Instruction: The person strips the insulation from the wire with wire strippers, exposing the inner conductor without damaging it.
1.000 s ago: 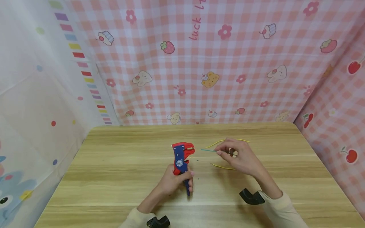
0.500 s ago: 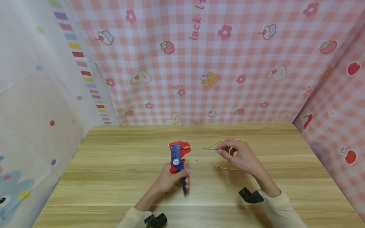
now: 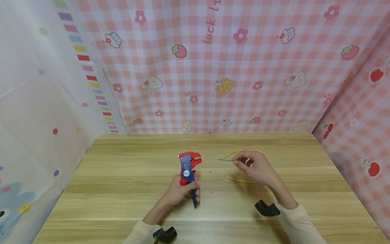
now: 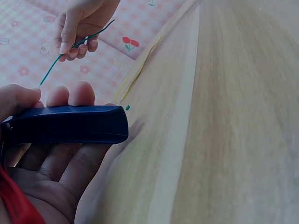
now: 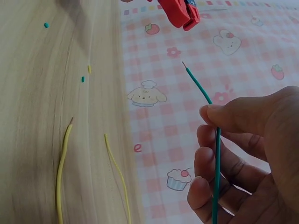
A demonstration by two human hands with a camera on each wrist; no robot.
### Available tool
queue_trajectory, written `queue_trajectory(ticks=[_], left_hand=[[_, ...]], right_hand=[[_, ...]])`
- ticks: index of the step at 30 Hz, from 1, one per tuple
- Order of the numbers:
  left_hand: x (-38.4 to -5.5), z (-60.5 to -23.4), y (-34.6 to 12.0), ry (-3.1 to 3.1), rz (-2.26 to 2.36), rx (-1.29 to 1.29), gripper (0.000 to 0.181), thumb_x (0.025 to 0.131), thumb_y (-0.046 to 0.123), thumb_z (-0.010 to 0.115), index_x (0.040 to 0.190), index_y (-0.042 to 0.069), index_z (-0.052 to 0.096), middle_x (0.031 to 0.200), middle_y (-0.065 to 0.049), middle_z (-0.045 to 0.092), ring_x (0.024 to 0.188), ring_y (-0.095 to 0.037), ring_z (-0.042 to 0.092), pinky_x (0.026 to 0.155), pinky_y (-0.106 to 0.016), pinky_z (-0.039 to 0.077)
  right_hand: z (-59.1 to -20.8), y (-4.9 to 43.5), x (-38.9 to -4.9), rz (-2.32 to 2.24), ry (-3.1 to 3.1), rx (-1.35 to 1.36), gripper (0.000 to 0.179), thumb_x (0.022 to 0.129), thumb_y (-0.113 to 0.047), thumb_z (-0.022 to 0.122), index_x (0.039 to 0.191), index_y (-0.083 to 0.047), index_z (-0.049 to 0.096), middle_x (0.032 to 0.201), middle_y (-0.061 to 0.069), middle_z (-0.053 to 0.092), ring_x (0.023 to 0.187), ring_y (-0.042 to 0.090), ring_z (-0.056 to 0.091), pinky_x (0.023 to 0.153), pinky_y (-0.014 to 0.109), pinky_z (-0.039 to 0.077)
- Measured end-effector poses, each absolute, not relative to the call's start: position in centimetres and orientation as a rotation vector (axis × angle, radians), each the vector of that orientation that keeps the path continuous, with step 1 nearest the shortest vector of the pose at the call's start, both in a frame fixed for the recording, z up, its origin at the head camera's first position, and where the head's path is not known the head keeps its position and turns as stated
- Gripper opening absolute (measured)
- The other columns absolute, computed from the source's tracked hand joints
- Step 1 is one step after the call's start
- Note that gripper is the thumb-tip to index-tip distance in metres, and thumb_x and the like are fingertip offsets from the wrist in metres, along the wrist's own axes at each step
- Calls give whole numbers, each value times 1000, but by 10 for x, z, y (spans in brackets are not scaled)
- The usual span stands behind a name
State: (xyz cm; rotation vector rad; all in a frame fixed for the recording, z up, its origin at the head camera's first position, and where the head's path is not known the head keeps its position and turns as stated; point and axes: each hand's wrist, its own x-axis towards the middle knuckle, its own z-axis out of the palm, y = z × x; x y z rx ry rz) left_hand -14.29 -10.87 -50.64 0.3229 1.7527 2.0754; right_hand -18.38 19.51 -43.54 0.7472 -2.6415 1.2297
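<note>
My left hand (image 3: 183, 190) grips the handles of a red and blue wire stripper (image 3: 186, 166), its red jaws pointing right. In the left wrist view the dark blue handle (image 4: 70, 125) lies across the curled fingers. Between thumb and fingertips my right hand (image 3: 254, 167) pinches a green wire (image 5: 216, 163). Bare copper shows at that wire's free end, which points toward the stripper with a gap between them. Two yellow wires lie on the table near my right hand: one behind it (image 3: 237, 151), one in front (image 3: 240, 180). The front one has a bare copper tip in the right wrist view.
Small cut bits of green insulation (image 5: 83, 79) and a yellow bit (image 5: 89, 69) lie on the wooden table (image 3: 122, 189). A pink checked curtain (image 3: 195, 67) hangs along the back edge. Black camera mounts (image 3: 267, 208) sit at both wrists.
The left hand has moved the wire stripper slightly left, away from the green wire. The right hand, still pinching the wire, has shifted only a little.
</note>
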Motion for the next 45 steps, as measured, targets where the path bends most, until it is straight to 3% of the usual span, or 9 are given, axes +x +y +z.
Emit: queue_trajectory(ticks=[19,34,45], left_hand=[[-148,-510,-117,1770,2049,363,31,95,18,69,105,-8,54,83,-20,68,72,-32,71,71,-51,60],[-148,-511,-116,1770,2048,351,33,94,19,70,104,-7,54,82,-20,68,71,-30,71,70,-51,60],[-150,-514,-117,1770,2054,358,35,93,23,72,103,-7,55,82,-20,68,71,-31,71,70,-51,60]], right_hand=[[-446,199,-188,1221,-2654,742,10,91,-10,73,91,-21,73,77,-11,64,70,11,58,59,26,50],[-472,213,-185,1217,-2753,713,4,90,-7,72,90,-11,74,78,-9,63,71,12,58,60,24,51],[-488,227,-180,1115,-2812,665,9,88,-8,75,88,-17,73,79,-9,63,69,10,54,61,24,48]])
